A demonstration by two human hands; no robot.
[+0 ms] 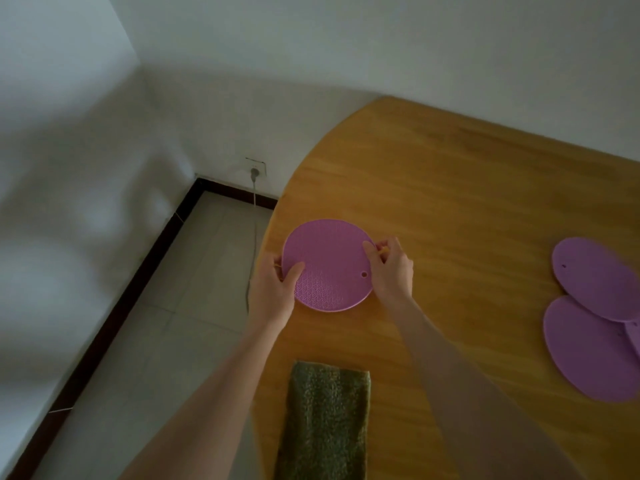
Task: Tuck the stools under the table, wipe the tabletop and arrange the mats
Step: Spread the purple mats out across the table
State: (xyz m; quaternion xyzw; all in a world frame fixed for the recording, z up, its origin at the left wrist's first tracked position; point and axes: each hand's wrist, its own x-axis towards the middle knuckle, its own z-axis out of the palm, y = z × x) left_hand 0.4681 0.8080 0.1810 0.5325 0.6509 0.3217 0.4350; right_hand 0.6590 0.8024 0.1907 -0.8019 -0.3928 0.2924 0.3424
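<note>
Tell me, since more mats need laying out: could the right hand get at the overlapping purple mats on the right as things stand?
Probably yes. The right hand is pinching the purple mat together with the left hand, so it must let go first. Only bare tabletop lies between it and the overlapping mats.

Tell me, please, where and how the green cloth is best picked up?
Pinch the cloth at its far short edge, coming from above. It lies flat and folded in a long strip on the table, so that free edge lifts easily.
</note>
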